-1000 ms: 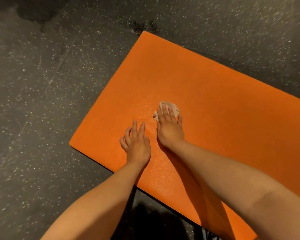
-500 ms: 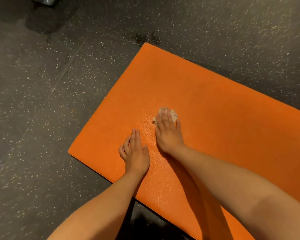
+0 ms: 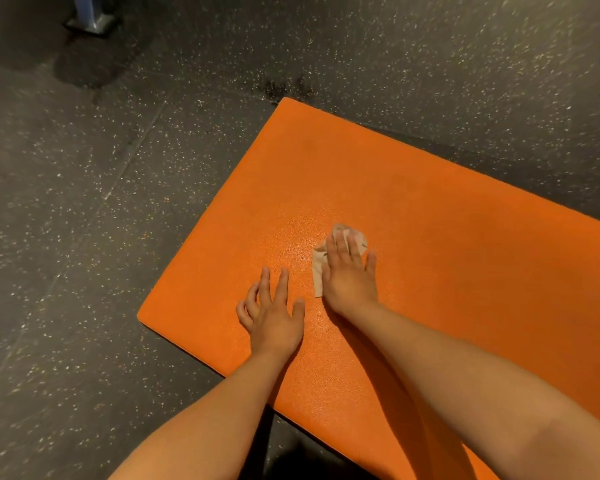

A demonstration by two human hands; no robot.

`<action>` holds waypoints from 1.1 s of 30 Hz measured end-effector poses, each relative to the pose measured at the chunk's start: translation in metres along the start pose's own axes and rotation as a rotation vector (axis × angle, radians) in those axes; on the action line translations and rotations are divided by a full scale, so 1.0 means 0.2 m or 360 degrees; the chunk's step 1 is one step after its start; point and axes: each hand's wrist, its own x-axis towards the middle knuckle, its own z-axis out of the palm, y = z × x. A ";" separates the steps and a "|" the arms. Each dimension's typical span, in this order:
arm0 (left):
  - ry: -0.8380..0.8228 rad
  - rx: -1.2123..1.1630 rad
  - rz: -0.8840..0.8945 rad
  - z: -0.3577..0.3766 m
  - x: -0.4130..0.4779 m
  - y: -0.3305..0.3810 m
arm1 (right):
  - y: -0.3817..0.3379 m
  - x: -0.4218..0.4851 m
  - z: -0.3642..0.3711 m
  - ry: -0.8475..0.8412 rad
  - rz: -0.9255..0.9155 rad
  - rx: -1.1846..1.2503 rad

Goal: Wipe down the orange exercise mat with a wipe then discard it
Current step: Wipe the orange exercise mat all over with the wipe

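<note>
Head view, wiping stroke in progress. The orange mat (image 3: 430, 202) lies flat on a dark speckled floor (image 3: 118, 237), its far left corner near the top centre of the view and its long side running off to the right. The right hand (image 3: 349, 275) lies palm down on the mat with fingers straight and slightly spread, pressing a pale, crumpled wipe (image 3: 318, 268) against the surface; nothing is gripped. The left hand (image 3: 274, 317) rests just beside it, to the near left, fingers extended and fanned, flat on the mat as a brace and holding nothing. Compared with the views of the preceding second, the wipe is no longer a small wad peeking out ahead of the fingertips: a strip of it now shows along the left edge of the right hand as far back as the heel of the palm, and the left fingers stand wider apart. A faint sheen marks the mat around both hands, probably freshly wiped surface. The judgement is that wiping is at an early stage, confined to the near left part; the far and right stretches look dry. A metal base (image 3: 90, 19) stands on the floor at far left. No bin is in view
</note>
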 end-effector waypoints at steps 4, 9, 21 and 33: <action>0.0131 -0.0153 -0.0123 -0.03 0.06 0.08 | -0.04 -0.13 0.08 -0.0089 -0.0458 -0.0053; -0.0038 -0.0048 0.0191 0.01 0.09 0.12 | 0.19 -0.10 0.03 -0.0024 -0.0397 -0.0235; -0.0137 -0.0023 0.0149 0.02 0.08 0.12 | 0.10 -0.24 0.11 -0.0123 -0.0393 -0.0162; 0.0023 0.0038 0.0157 0.00 0.14 0.19 | 0.03 -0.19 0.08 -0.0025 -0.0168 -0.0066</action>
